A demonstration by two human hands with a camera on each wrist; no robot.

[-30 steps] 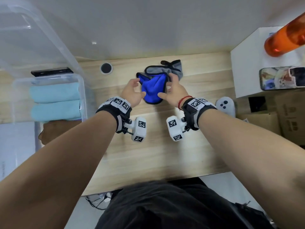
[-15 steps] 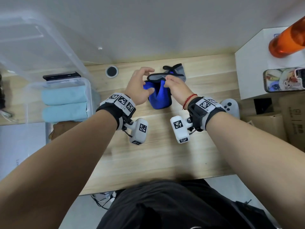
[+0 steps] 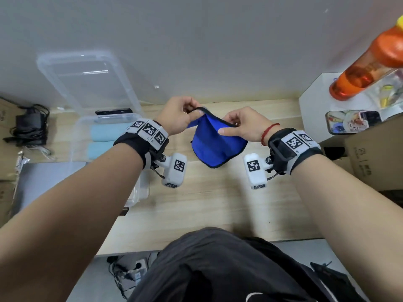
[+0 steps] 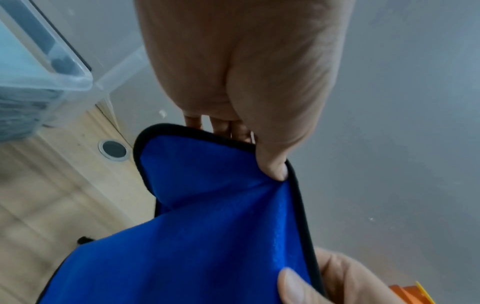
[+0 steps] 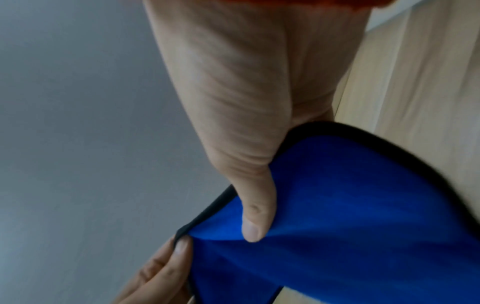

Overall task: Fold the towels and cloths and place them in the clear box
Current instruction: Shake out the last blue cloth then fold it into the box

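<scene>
Toward the left edge of the tabletop (image 3: 207, 203) stands the clear box (image 3: 109, 125), already holding two folded light-blue towels (image 3: 102, 140), with its lid propped against the wall behind it. Right of the box, the left hand (image 3: 177, 118) is raised above the wood near the back edge, thumb and fingertips pinching the black-trimmed top hem of the blue cloth (image 3: 216, 147); the left wrist view shows the thumb (image 4: 272, 164) pressed on the blue face with the fingers behind. The cloth hangs in the air between both hands, its lower corner drooping toward the middle of the tabletop without clearly touching it. Further right, the right hand (image 3: 244, 125) pinches the same hem, thumb (image 5: 255, 216) flat on the blue side, wrist tilted inward. To do this step well, I would draw the hands apart until the hem runs taut and level, let the cloth hang straight, then lay it flat before making the first fold; uneven pinches would likely skew the crease.
</scene>
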